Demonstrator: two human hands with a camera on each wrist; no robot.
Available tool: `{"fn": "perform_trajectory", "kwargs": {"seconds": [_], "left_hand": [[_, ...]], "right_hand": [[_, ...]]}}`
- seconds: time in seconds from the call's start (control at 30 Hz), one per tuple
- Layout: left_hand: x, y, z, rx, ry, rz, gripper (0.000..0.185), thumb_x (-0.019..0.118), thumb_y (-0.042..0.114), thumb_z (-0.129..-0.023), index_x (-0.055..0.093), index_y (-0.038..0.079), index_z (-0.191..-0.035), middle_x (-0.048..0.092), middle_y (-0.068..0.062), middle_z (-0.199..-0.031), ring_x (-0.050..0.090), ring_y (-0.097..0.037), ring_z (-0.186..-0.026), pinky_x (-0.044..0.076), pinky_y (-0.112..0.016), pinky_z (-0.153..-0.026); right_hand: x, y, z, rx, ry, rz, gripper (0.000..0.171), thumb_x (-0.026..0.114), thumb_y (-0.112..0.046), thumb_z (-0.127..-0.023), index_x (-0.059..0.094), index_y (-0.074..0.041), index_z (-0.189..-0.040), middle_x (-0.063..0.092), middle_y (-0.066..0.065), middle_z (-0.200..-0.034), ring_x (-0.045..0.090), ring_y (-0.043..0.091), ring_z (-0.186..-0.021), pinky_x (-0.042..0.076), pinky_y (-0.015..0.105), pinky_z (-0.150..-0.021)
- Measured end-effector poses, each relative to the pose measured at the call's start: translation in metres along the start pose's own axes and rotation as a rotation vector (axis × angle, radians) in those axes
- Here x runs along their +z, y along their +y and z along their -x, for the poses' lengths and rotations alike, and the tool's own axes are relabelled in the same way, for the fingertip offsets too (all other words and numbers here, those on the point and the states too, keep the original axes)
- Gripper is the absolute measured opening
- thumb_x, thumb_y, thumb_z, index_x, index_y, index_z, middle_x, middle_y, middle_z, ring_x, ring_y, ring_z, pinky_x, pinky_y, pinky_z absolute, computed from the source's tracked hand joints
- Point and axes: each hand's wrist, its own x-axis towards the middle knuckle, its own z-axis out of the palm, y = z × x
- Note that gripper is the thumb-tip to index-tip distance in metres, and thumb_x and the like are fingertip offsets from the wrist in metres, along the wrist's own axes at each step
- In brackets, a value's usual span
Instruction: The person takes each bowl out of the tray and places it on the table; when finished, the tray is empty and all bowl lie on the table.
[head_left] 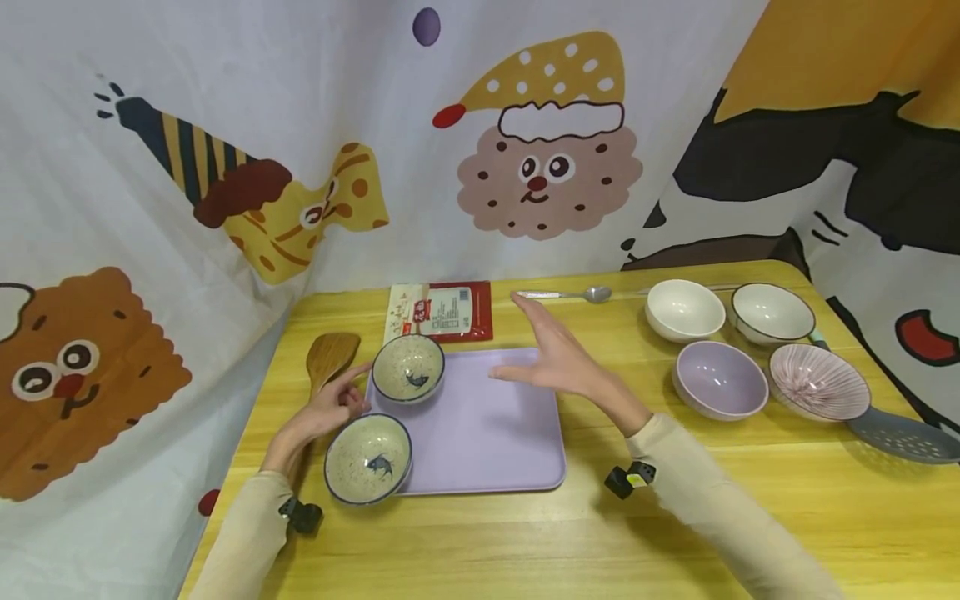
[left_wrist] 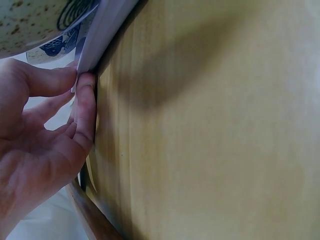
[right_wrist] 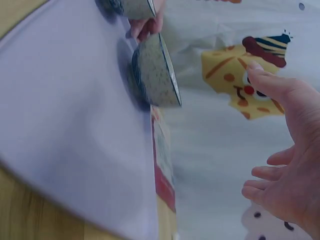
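Bright, even indoor light; sharp head view, soft wrist views.

The head view is evenly lit, with only faint shadows under the right hand (head_left: 558,358) on the tray (head_left: 487,433) and beside the bowls toward 5 o'clock. Straight lines bow near the frame edges, wide-angle style. In the left wrist view a broad soft shadow lies across the table (left_wrist: 210,150) toward 12 o'clock, and the near bowl (left_wrist: 35,22) is out of focus. The right wrist view is blurred, the packet (right_wrist: 162,165) smeared.
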Motion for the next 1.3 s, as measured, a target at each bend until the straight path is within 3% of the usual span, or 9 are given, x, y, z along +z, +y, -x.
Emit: {"fn": "perform_trajectory", "kwargs": {"seconds": [0.37,0.57,0.8,1.03,1.3], "left_hand": [[0.000,0.012,0.004,-0.003,0.017,-0.006,0.071,0.059,-0.008,-0.089,0.031,-0.006,-0.155,0.059,-0.021,-0.092,0.053,-0.022,-0.079,0.044,-0.024,-0.066],[-0.001,0.005,0.003,0.003,0.023,-0.002,0.074,0.062,-0.004,-0.090,0.032,0.001,-0.157,0.061,-0.017,-0.094,0.054,-0.019,-0.080,0.046,-0.023,-0.068],[-0.001,-0.001,0.000,0.016,0.024,0.024,0.075,0.063,-0.006,-0.088,0.033,0.000,-0.156,0.060,-0.017,-0.091,0.054,-0.018,-0.077,0.046,-0.023,-0.065],[0.001,-0.001,0.000,0.034,0.014,0.014,0.074,0.061,-0.008,-0.086,0.035,0.001,-0.156,0.060,-0.014,-0.088,0.054,-0.017,-0.076,0.046,-0.023,-0.065],[0.000,-0.004,-0.001,0.040,0.019,0.014,0.076,0.061,-0.008,-0.085,0.035,0.001,-0.156,0.059,-0.014,-0.089,0.054,-0.019,-0.077,0.046,-0.023,-0.066]], "right_hand": [[0.036,-0.022,-0.028,-0.076,-0.081,-0.055,0.118,0.086,-0.048,-0.076,0.014,-0.013,-0.164,0.018,0.012,-0.169,0.020,0.034,-0.155,0.022,0.058,-0.121],[0.054,-0.031,-0.043,-0.087,-0.157,-0.068,0.121,0.086,-0.050,-0.075,0.013,-0.011,-0.164,0.016,0.012,-0.169,0.018,0.032,-0.156,0.022,0.056,-0.122],[0.079,-0.032,-0.059,-0.134,-0.222,-0.077,0.126,0.090,-0.047,-0.072,0.012,-0.010,-0.163,0.017,0.015,-0.169,0.017,0.032,-0.156,0.020,0.053,-0.123],[0.105,-0.031,-0.067,-0.102,-0.293,-0.052,0.134,0.092,-0.047,-0.067,0.007,-0.010,-0.164,0.013,0.016,-0.169,0.015,0.034,-0.156,0.021,0.054,-0.123],[0.118,-0.030,-0.071,-0.107,-0.294,-0.020,0.139,0.094,-0.045,-0.066,0.004,-0.003,-0.162,0.011,0.023,-0.168,0.018,0.035,-0.155,0.023,0.050,-0.123]]}}
